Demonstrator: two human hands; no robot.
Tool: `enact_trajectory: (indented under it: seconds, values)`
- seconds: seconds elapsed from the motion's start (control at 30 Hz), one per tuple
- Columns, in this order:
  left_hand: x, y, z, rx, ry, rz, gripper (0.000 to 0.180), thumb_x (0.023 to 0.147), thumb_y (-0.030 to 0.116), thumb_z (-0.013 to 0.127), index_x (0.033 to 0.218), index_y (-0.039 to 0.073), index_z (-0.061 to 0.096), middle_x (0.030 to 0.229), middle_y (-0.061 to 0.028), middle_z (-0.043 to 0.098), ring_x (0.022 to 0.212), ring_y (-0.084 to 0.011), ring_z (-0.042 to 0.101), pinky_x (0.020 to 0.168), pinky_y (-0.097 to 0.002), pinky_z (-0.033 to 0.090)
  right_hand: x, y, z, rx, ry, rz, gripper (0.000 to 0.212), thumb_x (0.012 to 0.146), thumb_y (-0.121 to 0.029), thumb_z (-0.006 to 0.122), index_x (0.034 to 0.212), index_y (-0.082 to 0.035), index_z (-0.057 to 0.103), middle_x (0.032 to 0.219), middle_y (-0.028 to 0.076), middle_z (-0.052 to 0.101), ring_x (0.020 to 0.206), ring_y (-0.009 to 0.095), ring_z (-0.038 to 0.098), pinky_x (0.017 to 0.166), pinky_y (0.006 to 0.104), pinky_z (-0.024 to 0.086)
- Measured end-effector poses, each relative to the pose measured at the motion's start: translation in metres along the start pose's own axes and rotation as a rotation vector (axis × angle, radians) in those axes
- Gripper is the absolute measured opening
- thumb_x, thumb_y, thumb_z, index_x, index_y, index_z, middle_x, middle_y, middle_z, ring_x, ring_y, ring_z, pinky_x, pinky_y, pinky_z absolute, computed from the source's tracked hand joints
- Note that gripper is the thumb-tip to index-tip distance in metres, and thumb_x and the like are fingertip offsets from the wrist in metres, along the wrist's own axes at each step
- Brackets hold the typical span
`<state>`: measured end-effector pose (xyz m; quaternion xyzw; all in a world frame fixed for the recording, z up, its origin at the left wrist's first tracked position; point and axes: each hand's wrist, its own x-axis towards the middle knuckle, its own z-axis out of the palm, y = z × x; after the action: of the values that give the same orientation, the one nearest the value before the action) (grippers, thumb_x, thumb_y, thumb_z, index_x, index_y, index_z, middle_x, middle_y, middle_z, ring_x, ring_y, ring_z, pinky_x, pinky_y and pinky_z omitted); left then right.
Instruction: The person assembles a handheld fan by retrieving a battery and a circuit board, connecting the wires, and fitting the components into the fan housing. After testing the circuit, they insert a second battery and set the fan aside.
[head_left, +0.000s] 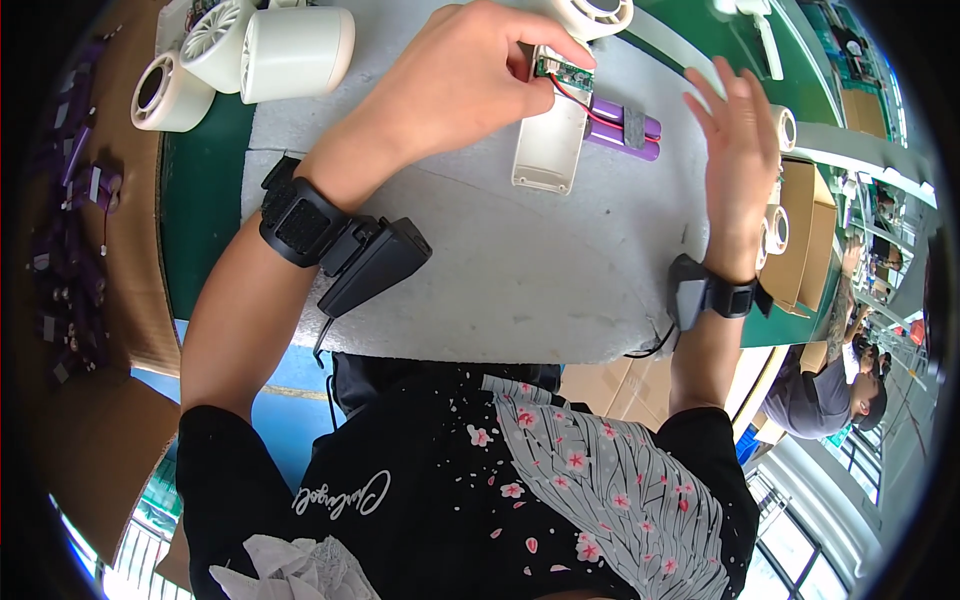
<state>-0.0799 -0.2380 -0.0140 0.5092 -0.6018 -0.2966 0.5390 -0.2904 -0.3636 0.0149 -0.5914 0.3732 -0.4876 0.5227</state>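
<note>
The place looked like a workshop in a factory, where people put small machines together. A grey mat point(470, 270) lay on a green table point(205, 230) in the upper half of the frame. At the top middle there was a white case point(548, 155) with a little green circuit board point(567, 73), and a purple battery pack point(622, 128) was just beside it. Big round white parts point(298, 55) stood at the upper left. At the far left, a big brown box point(138, 290) held lots more purple packs point(98, 187). Near the right edge, another person point(808, 402) was in the same big, bright room, with tall windows point(795, 540) at the lower right.
</note>
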Motion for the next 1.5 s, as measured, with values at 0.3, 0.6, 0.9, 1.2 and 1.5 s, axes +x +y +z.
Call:
enact_trajectory:
  seconds: [0.3, 0.6, 0.9, 1.2, 1.5]
  values:
    - [0.002, 0.021, 0.000, 0.052, 0.039, -0.031, 0.030, 0.076, -0.003, 0.062, 0.105, -0.002, 0.068, 0.083, -0.0095, 0.068, 0.070, -0.0098, 0.059, 0.065, -0.0250, 0.049, -0.022, -0.005, 0.008, -0.778, -0.822, -0.311, 0.036, 0.083, -0.003, 0.070, 0.118, 0.001, 0.062, 0.115, 0.005, 0.064, 0.093, 0.013, 0.061, 0.085, 0.0252, 0.046]
    - [0.000, 0.025, 0.000, -0.057, 0.005, -0.264, 0.030, 0.076, -0.003, 0.064, 0.105, -0.001, 0.070, 0.089, -0.0117, 0.070, 0.074, -0.0112, 0.063, 0.067, -0.0240, 0.050, -0.024, -0.019, 0.003, -0.275, -0.925, 0.353, 0.047, 0.085, -0.009, 0.067, 0.130, -0.001, 0.054, 0.103, 0.012, 0.065, 0.088, 0.015, 0.064, 0.067, 0.0240, 0.051]
    - [0.002, 0.023, -0.002, 0.094, -0.075, -0.138, 0.027, 0.077, 0.000, 0.071, 0.104, -0.001, 0.070, 0.092, -0.0154, 0.070, 0.076, -0.0165, 0.067, 0.066, -0.0267, 0.051, -0.021, -0.024, -0.002, 0.332, -1.096, 0.550, 0.069, 0.080, -0.001, 0.060, 0.145, -0.005, 0.035, 0.114, 0.017, 0.059, 0.089, 0.023, 0.067, 0.075, 0.0312, 0.055]
    - [0.001, 0.027, -0.003, 0.228, -0.056, -0.030, 0.023, 0.079, 0.003, 0.071, 0.102, -0.001, 0.070, 0.085, -0.0156, 0.069, 0.069, -0.0249, 0.067, 0.062, -0.0298, 0.051, -0.024, -0.039, 0.005, -0.036, -0.943, 0.578, 0.106, 0.052, -0.015, 0.076, 0.145, 0.001, 0.029, 0.111, 0.015, 0.057, 0.086, 0.023, 0.066, 0.070, 0.0285, 0.055]
    - [0.001, 0.028, -0.004, 0.314, -0.070, 0.096, 0.023, 0.082, 0.006, 0.069, 0.104, 0.000, 0.069, 0.095, -0.0180, 0.070, 0.080, -0.0305, 0.070, 0.068, -0.0329, 0.054, -0.012, -0.014, -0.008, -0.052, -0.903, 0.415, 0.101, 0.051, -0.026, 0.083, 0.138, 0.006, 0.041, 0.120, 0.014, 0.055, 0.109, 0.023, 0.059, 0.083, 0.0312, 0.051]
